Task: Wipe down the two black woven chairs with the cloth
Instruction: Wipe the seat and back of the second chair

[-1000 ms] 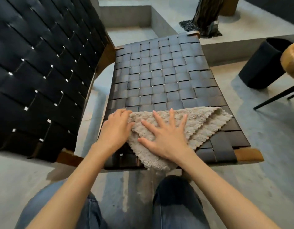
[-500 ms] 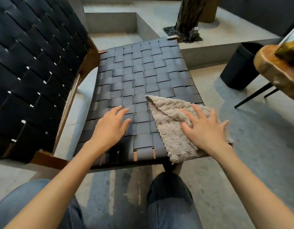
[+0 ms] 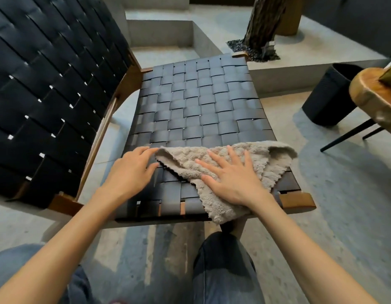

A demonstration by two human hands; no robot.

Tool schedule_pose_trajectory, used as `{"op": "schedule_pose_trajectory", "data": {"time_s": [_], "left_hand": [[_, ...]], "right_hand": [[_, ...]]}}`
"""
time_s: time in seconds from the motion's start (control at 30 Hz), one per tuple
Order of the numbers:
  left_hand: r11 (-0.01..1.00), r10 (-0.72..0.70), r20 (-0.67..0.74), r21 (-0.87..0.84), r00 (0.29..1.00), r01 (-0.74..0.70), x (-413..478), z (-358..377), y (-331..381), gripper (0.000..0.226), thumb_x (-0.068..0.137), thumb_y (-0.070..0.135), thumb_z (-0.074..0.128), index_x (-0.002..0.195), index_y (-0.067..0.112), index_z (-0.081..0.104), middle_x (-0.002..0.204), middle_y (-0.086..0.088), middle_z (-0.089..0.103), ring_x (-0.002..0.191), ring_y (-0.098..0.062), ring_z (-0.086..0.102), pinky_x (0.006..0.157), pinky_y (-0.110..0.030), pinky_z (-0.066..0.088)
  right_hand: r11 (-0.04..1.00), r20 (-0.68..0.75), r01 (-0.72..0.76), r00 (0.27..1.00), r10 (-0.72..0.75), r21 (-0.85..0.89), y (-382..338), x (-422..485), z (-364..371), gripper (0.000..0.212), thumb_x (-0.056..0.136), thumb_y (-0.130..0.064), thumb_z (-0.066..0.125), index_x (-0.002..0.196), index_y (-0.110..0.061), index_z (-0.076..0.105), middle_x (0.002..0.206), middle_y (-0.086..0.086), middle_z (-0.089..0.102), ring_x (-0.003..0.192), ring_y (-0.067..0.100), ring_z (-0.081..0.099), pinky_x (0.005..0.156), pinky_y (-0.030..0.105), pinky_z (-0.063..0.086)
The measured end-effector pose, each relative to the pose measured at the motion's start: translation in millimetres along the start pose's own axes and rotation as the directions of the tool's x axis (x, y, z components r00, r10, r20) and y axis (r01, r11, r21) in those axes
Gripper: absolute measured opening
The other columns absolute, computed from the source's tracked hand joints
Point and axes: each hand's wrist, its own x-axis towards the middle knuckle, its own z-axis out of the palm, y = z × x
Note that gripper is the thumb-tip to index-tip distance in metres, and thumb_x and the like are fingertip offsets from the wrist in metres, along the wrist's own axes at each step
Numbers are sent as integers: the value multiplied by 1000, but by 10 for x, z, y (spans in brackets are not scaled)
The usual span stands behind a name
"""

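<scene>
Hands flat on nubby cloth, woven chair

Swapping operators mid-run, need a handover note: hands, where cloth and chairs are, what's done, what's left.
Right hand: open, flat, fingers spread, pressing the cloth onto the seat.
Left hand: open, resting on the seat, fingertips at the cloth's left corner.
Cloth: bunched across the seat's near edge, one corner hanging over the front.
Done: wiping under way at the near edge; how much is clean cannot be told.
Left: likely the far seat, the backrest, and the second chair, not in view.
</scene>
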Motion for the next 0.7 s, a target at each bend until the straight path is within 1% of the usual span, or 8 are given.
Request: {"op": "schedule_pose_trajectory", "data": {"time_s": [0.17,0.27,0.37,0.43,0.53,0.6,0.67,0.7], "left_hand": [[999,-36,-76,8,996,36,-84,-120,-36,46,99,27,47,144,22,39,145,0,43,126,-25,45,100,-45,41],[999,16,-92,-28,996,-19,-70,-144,14,49,97,23,51,144,22,38,146,1,41,125,-25,46,101,-45,40],[998,61,-48,9,997,-61,6,-61,75,57,94,28,56,147,23,34,152,-2,32,136,-25,35,109,-45,34],[997,46,-1,59,999,-46,81,23,74,67,93,37,57,150,25,25,157,-3,21,143,-28,22,113,-47,27],[1000,20,82,6,996,-21,176,63,51,84,83,55,62,151,34,16,158,5,20,146,-26,12,115,-57,15],[993,61,111,-108,992,-49,197,38,64,97,71,64,68,149,40,16,150,7,37,142,-23,24,111,-61,16],[967,110,88,-240,990,-86,199,-1,103,100,66,60,75,147,44,20,136,4,52,130,-21,43,106,-54,33],[953,120,53,-287,991,-100,196,-22,130,92,69,50,78,145,45,25,128,1,58,121,-23,51,99,-49,42]], "right_hand": [[988,22,127,991,-130,86,-438,307,59,53,95,-64,13,146,-53,10,160,-12,1,147,29,-11,113,56,-17],[963,-33,163,987,-160,213,-433,310,-9,58,94,-61,35,148,-44,24,159,-10,16,148,25,0,116,50,-13],[924,-180,181,976,-125,338,-286,158,-132,47,91,-39,55,136,-27,50,146,-6,42,140,18,26,118,42,15],[943,-285,184,953,-103,276,-155,50,-223,30,89,-26,58,116,-20,66,126,-5,57,122,17,43,102,37,36],[965,-431,180,899,-81,193,-1,-23,-408,20,88,-20,59,104,-18,71,105,-5,65,101,19,49,87,38,40],[962,-550,172,835,-27,214,60,-6,-561,19,88,-16,60,103,-19,72,99,-3,66,95,22,50,80,35,37],[955,-625,167,780,24,245,94,28,-693,19,90,-14,58,103,-21,71,96,-5,67,92,23,50,78,34,35],[952,-644,167,764,39,257,108,50,-745,20,90,-13,57,104,-21,70,93,-6,67,91,23,50,79,36,36]]}}
